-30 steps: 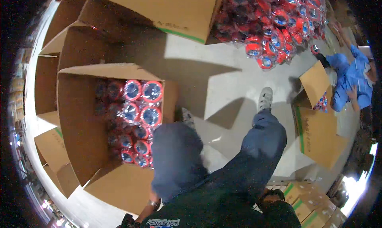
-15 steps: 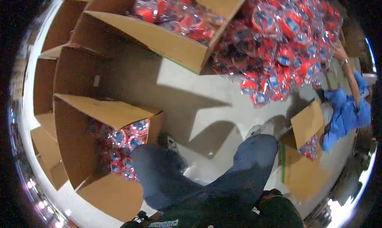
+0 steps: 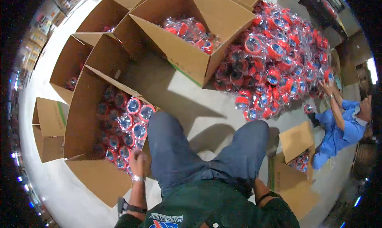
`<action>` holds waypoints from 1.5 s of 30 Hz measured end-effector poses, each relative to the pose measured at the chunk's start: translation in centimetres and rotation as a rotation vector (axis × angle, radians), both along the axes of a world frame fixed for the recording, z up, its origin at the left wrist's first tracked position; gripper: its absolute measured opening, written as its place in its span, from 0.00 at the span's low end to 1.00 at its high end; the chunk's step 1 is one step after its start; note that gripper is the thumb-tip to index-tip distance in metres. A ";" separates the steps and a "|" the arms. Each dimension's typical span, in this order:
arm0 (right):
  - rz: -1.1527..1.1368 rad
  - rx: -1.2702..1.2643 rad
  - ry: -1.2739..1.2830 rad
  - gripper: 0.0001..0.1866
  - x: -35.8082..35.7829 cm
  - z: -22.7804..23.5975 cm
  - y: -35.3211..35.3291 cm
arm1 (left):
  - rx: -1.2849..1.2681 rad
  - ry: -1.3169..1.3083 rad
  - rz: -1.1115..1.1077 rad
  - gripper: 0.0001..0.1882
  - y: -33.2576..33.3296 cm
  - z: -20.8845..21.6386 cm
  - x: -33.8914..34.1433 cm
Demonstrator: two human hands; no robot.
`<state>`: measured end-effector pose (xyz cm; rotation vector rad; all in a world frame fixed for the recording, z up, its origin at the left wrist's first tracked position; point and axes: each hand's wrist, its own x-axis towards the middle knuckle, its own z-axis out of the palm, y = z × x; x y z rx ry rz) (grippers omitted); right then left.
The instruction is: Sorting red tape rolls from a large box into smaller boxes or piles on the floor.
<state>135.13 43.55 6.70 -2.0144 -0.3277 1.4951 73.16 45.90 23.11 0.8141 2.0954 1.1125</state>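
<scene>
Left hand [image 3: 137, 162] part-curled beside wrapped red rolls [image 3: 139, 131], hold cannot be told; right hand hidden. Probably firm, slippery; best gripped across rims.

One head-worn fisheye view, looking steeply down over the wearer's shirt [image 3: 215, 208] at lower centre, knees [image 3: 250, 142] mid-frame, open box [image 3: 81, 120] close at left, wrapped rolls [image 3: 274, 64] farther, upper right

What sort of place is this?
Probably a warehouse or packing area: large open cardboard boxes, a big heap of plastic-wrapped red rolls, and a co-worker in blue reaching to it.
</scene>
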 end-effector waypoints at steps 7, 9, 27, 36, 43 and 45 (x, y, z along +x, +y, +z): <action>-0.155 0.517 -0.063 0.07 8.1 4.9 8.5 | 0.117 0.109 -0.520 0.24 24.5 10.4 6.1; -0.110 0.534 -0.183 0.05 8.7 6.5 13.8 | -0.098 0.309 -0.780 0.27 29.9 6.5 9.1; 0.053 0.808 0.167 0.07 -8.7 12.9 62.0 | 0.075 0.287 -0.617 0.42 63.6 -0.7 30.4; -0.029 0.814 0.352 0.04 -10.4 10.8 64.1 | 0.148 -0.098 -0.640 0.39 61.3 -1.8 31.6; 0.224 1.099 0.132 0.06 -10.4 20.9 49.6 | 0.272 -0.705 -0.697 0.31 46.6 4.8 28.6; 0.021 1.227 0.107 0.04 -11.4 23.4 46.9 | 0.262 -0.649 -0.681 0.30 43.6 7.1 27.5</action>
